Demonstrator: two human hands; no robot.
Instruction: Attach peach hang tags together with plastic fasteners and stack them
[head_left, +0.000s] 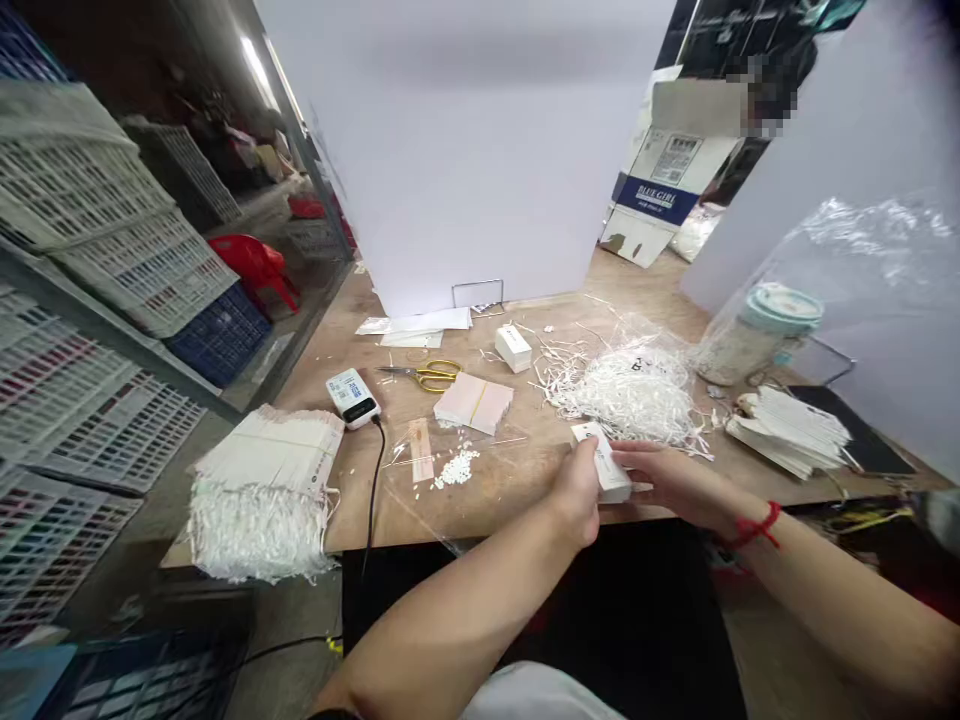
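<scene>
Now — white pack (pixel 609 468); between both hands' fingers (pixel 637 457)

On the bench (pixel 517 480), scissors (pixel 424 375) lie left of the shredded paper (pixel 622 395), with the left hand (pixel 577 490) and right hand (pixel 675 475) before it.

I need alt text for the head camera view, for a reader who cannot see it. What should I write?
The left hand holds a white card stack while the right hand, with a red string bracelet, touches it at a wooden table. Shredded white paper lies just beyond, and gold-handled scissors lie farther left.
</scene>
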